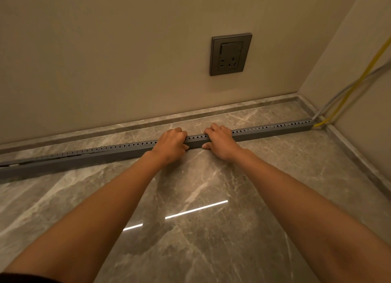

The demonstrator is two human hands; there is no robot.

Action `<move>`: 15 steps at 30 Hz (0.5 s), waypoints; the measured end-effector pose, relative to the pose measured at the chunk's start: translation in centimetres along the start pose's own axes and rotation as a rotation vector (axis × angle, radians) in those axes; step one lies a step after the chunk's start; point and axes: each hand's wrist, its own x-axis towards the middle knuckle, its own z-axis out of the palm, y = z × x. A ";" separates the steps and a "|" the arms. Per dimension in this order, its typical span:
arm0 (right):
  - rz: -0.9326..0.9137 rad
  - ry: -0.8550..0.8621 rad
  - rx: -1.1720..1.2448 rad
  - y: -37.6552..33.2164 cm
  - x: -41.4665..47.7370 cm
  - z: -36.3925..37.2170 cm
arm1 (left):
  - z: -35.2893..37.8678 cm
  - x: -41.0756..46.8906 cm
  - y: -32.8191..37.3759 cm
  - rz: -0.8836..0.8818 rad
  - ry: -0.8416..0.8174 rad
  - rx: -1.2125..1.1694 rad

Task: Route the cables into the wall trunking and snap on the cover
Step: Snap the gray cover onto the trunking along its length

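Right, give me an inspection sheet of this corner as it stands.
Surface: glossy marble-look floor, light reflections.
Job's things: grey slotted trunking lying on the floor; cover looks unseated at the left end.
Clutter: nothing seen.
Hands: left hand and right hand clasp the trunking side by side.
Cables: yellow cable and grey cables run down the right wall to the trunking's right end.
Surroundings: beige walls, wall socket, stone skirting.
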 end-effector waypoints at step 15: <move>0.005 -0.030 0.034 -7.0 1.0 1.0 | -1.4 -3.6 -7.4 -0.168 -0.016 -0.163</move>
